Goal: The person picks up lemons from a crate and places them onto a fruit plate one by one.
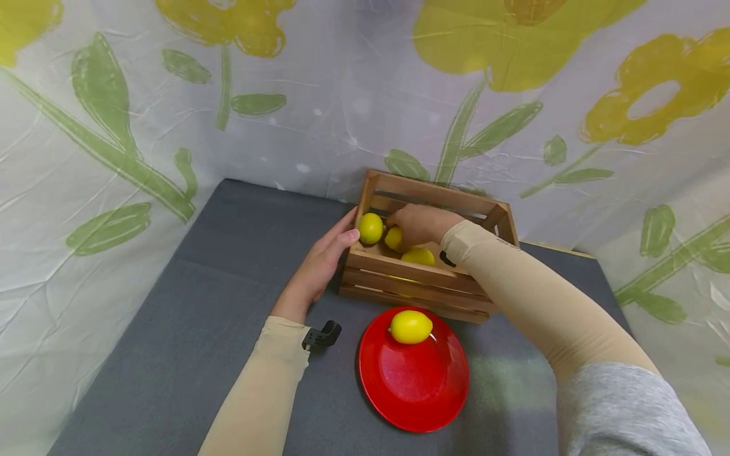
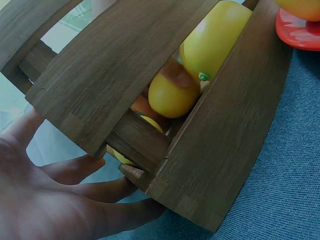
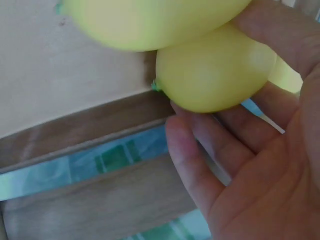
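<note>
Inside a slatted wooden crate (image 1: 376,261), my right hand (image 1: 424,223) grips a lemon (image 3: 215,72) with a green stem tip. Its thumb lies on one side and its fingers curl under the other. A second lemon (image 1: 419,256) lies against the held one, by the crate's front slat. Another lemon (image 1: 371,228) sits in the crate's left corner. My left hand (image 1: 319,266) touches the crate's left end, its extended fingers (image 2: 110,190) against the outer side and its thumb near the top corner.
A red plate (image 1: 413,377) stands in front of the crate with one lemon (image 1: 411,327) near its far edge. Both stand on a dark grey table (image 1: 228,304). A flower-printed cloth (image 1: 336,107) hangs close behind the crate and along the sides.
</note>
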Demonstrator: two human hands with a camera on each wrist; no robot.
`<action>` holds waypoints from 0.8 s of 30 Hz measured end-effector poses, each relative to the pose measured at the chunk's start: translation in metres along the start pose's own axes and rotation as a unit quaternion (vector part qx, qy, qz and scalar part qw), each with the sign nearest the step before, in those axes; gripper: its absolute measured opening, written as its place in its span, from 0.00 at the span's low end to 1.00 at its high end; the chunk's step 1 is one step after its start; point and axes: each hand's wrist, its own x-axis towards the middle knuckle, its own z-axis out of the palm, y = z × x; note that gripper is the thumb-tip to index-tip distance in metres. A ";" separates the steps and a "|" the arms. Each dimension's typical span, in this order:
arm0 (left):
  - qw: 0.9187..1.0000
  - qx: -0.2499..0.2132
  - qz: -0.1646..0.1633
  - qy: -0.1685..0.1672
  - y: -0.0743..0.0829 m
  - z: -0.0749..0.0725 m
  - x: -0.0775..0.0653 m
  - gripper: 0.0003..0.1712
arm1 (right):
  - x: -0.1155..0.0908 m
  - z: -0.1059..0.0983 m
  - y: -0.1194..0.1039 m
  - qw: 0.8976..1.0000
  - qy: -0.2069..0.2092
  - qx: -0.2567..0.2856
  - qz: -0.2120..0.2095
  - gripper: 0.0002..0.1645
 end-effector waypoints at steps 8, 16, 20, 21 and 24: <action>1.000 0.004 -0.006 0.003 0.004 0.001 -0.002 0.35 | -0.002 0.001 0.005 1.000 -0.008 0.002 0.014 0.37; 1.000 -0.002 -0.011 0.004 0.005 0.000 -0.002 0.34 | -0.004 -0.004 0.004 1.000 -0.019 0.000 0.022 0.37; 1.000 -0.008 -0.010 0.002 0.004 -0.001 -0.002 0.34 | -0.009 -0.009 0.002 1.000 -0.018 -0.001 0.021 0.36; 1.000 -0.009 -0.010 0.002 0.004 -0.001 -0.002 0.34 | -0.012 -0.011 0.001 1.000 -0.016 0.001 0.021 0.37; 1.000 -0.008 -0.012 0.003 0.003 0.000 -0.001 0.34 | -0.021 -0.016 0.003 1.000 0.001 0.012 0.015 0.38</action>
